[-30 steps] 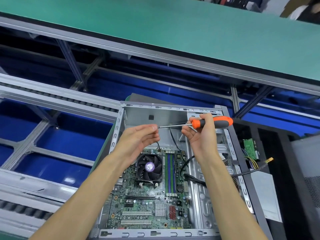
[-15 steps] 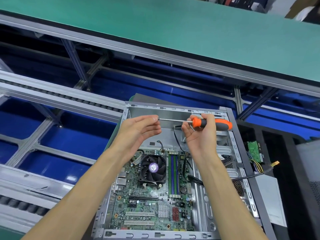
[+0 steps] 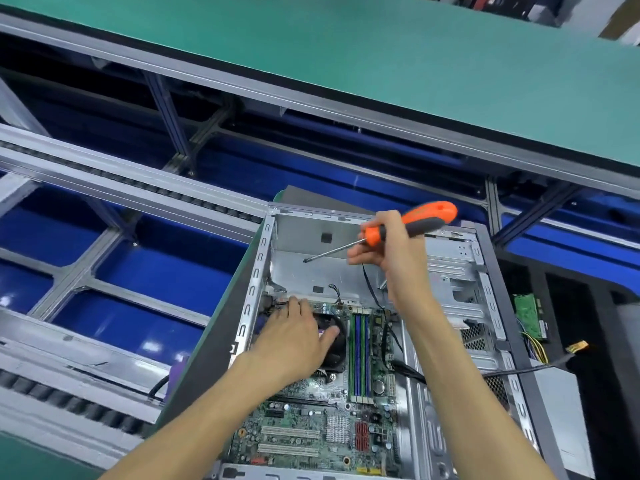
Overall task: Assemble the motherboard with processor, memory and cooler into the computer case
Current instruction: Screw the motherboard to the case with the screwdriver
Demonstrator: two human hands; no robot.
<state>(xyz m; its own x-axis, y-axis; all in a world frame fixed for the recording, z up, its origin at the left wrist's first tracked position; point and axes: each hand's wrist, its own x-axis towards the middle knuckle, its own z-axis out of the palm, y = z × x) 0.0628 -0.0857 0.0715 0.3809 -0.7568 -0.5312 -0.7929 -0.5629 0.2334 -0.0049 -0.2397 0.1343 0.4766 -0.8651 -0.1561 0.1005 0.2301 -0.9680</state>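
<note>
No text, label, brand or number can be read here. The motherboard (image 3: 311,427) carries fine white markings among its parts, all too small and blurred to make out. The fan hub of the cooler (image 3: 334,344), beside the memory slots, shows a purple sticker whose print is mostly hidden by a hand. The orange screwdriver (image 3: 412,225), held above the motherboard, bears no legible mark.
</note>
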